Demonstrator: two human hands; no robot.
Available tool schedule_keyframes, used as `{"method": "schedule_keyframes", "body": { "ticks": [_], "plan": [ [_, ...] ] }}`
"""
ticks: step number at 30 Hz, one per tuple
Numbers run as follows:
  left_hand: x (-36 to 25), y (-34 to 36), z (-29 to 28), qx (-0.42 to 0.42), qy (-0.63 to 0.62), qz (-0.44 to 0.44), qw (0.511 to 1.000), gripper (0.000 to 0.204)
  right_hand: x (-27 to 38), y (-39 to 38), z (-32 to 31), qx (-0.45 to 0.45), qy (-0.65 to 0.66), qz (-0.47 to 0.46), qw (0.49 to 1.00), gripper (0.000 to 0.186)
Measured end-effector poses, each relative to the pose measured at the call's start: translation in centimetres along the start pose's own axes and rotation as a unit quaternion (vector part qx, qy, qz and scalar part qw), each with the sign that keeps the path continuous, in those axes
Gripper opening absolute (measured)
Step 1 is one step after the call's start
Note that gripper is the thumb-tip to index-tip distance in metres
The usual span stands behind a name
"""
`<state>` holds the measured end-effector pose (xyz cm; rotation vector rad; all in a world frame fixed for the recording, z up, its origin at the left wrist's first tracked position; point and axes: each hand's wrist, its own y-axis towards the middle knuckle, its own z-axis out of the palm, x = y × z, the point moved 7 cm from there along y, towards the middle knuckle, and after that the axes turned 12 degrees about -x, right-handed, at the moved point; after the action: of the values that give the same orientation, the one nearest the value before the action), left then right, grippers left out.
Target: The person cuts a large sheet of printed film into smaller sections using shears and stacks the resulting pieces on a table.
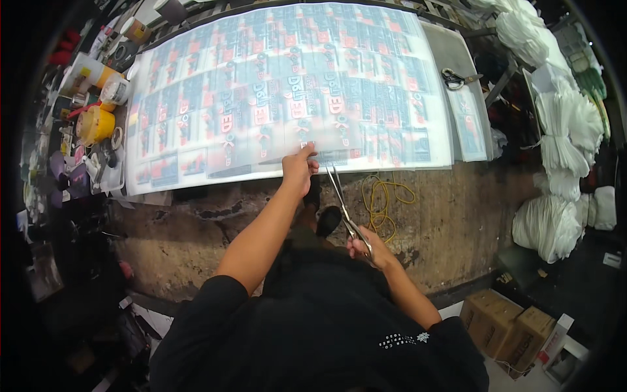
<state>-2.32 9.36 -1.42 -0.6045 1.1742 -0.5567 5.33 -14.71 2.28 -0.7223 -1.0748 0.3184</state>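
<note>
My left hand pinches the near edge of a translucent printed sheet, thumb on top. This sheet lies over a wide spread of sheets with blue-green and red printing, covering the light table. In my right hand, lower and to the right, are long metal scissors. Their blades point up toward the table's near edge, just right of my left hand, with the tips slightly parted. Whether the tips touch the sheet, I cannot tell.
Black-handled scissors and a printed strip lie on a side board at right. Tubs, including a yellow one, crowd the left. Yellow cord lies on the floor. White bundles and cardboard boxes stand at right.
</note>
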Motion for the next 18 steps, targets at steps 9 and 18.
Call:
{"method": "schedule_keyframes", "body": {
  "ticks": [9, 18],
  "plan": [
    [0.6, 0.4, -0.4, -0.017, 0.023, -0.03, 0.999, 0.027, 3.5, 4.2, 5.2, -0.107, 0.015, 0.023, 0.994, 0.042],
    [0.3, -0.2, 0.3, -0.02, -0.016, -0.001, 1.0, 0.023, 5.7, 5.3, 5.3, -0.19, -0.013, -0.02, 0.982, 0.04]
  ]
}}
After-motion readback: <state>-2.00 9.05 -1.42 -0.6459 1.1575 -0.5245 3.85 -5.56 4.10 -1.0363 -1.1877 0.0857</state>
